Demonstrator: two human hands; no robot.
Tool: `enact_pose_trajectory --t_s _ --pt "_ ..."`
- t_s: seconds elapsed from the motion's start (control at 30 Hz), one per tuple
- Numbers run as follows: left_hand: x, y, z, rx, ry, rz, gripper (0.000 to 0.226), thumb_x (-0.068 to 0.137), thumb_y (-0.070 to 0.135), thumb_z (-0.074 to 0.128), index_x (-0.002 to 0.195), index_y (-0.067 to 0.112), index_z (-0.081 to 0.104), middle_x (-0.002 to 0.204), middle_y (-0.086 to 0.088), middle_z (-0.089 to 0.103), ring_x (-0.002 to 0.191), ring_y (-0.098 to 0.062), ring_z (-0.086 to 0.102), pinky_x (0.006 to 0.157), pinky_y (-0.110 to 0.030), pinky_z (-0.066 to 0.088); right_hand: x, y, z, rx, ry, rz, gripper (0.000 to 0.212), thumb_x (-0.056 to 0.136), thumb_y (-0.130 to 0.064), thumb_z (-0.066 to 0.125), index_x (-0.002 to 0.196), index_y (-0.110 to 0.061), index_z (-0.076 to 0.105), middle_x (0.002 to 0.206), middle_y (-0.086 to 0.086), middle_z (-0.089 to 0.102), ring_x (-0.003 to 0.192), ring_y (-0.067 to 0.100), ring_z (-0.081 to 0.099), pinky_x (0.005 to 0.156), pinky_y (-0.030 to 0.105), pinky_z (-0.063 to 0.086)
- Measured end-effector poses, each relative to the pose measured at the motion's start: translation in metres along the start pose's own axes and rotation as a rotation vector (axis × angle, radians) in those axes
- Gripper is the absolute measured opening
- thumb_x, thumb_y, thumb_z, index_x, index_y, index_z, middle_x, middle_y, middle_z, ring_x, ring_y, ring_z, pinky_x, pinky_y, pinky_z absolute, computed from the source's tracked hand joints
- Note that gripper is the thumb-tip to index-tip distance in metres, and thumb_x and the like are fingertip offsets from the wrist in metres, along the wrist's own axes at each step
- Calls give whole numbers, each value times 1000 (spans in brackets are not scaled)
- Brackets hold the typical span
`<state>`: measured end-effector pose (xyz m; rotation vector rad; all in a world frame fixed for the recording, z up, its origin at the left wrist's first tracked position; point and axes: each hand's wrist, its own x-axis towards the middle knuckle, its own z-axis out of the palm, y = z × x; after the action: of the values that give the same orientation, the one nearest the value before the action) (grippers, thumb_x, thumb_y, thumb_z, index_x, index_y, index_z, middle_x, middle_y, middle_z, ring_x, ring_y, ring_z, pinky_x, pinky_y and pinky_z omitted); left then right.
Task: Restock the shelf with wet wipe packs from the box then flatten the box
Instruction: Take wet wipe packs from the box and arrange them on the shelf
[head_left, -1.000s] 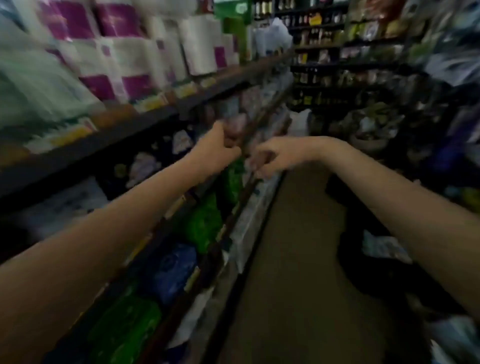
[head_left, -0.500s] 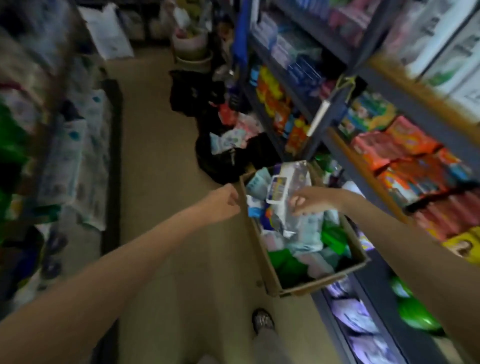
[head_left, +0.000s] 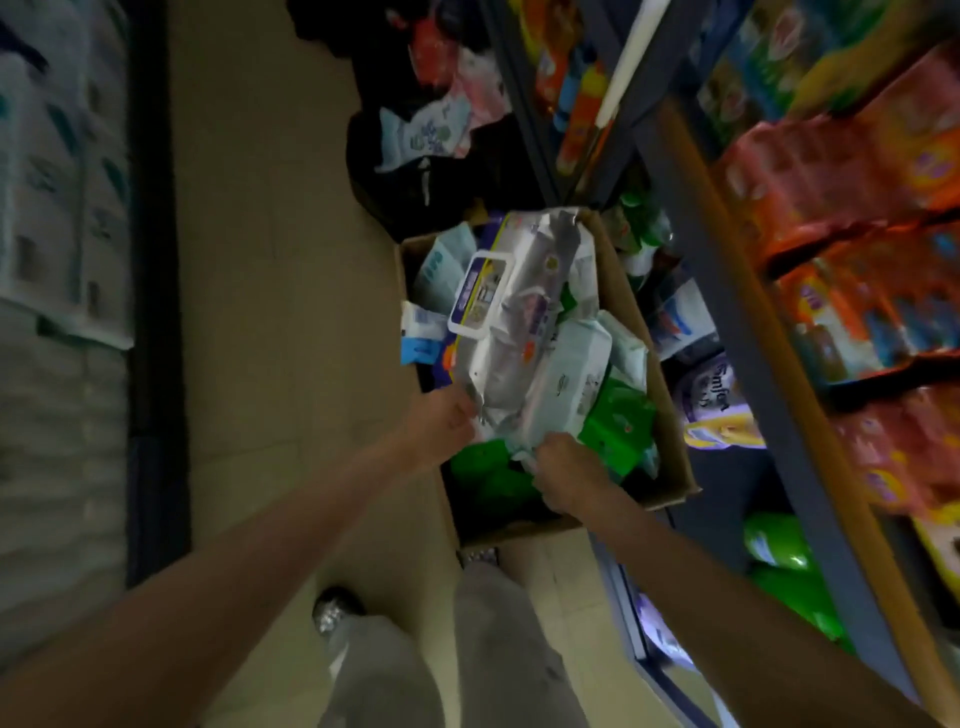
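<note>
An open cardboard box (head_left: 628, 312) stands on the floor (head_left: 270, 260) beside the shelf (head_left: 727, 322), heaped with soft wet wipe packs in white, pale green and bright green. On top lies a long white pack (head_left: 519, 332) with a purple-edged flip lid, crinkled and shiny. The left hand (head_left: 441, 426) pinches its near corner, and the right hand (head_left: 569, 475) grips the near end of the pale green pack (head_left: 571, 379) just beside it.

Your box (head_left: 670, 467) sits on the floor (head_left: 270, 260) ahead of your feet, against the shelf (head_left: 727, 322) on your right; wipe packs (head_left: 519, 332) are piled in it, your hands at its near end
</note>
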<state>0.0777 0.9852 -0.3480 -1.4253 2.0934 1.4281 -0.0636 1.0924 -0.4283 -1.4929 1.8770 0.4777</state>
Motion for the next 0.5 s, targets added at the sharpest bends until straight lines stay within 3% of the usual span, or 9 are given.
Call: enact_pose_trajectory --t_s 0.07,0.1,0.23,0.33,0.37,0.43,0.5 --pt "7 -7 3 -27 5 -38 14 82 -2 50 91 5 58 73 -6 56 65 -11 52 64 -19 41 8 -8 5 -62 51 16 24 93 -5 44 111 -1 60 118 16 55 109 32 55 84 39 47" --pt "11 -10 3 -7 11 -66 17 84 -6 47 83 10 53 67 0 50 57 -2 48 57 -12 39 12 -9 7 -92 72 10 24 93 -3 44 109 -1 61 116 15 57 108 31 56 85 39 47" --pt "15 -12 -4 36 43 -83 34 88 -6 43 68 21 40 67 2 47 58 0 41 50 -5 36 12 -2 -15 -93 48 -43 20 90 -9 52 108 -4 59 113 12 61 104 30 60 83 36 49" --pt "6 -3 -20 75 81 -42 15 86 -5 49 83 8 58 91 -20 62 69 -16 55 64 -24 42 2 8 -55 5 63 -35 12 89 -11 49 93 -3 58 103 11 61 97 30 60 72 34 43" --pt "2 1 -28 80 77 -8 14 86 -3 51 95 0 61 98 -19 63 80 -24 58 71 -28 43 -3 14 -73 37 85 -25 14 89 -9 47 79 -4 55 91 9 58 88 28 59 67 32 39" --pt "-8 6 -41 97 34 4 23 90 5 51 110 -2 58 93 -7 58 90 -22 53 73 -25 41 -15 25 -113 145 145 28 33 89 -7 45 56 -11 39 67 4 45 61 19 48 62 31 32" --pt "-19 9 -57 81 6 -23 24 92 8 49 114 2 56 91 -1 52 87 -15 48 75 -19 38 -35 27 -157 337 221 76 35 89 -4 48 54 3 46 59 22 42 53 26 44 54 36 32"
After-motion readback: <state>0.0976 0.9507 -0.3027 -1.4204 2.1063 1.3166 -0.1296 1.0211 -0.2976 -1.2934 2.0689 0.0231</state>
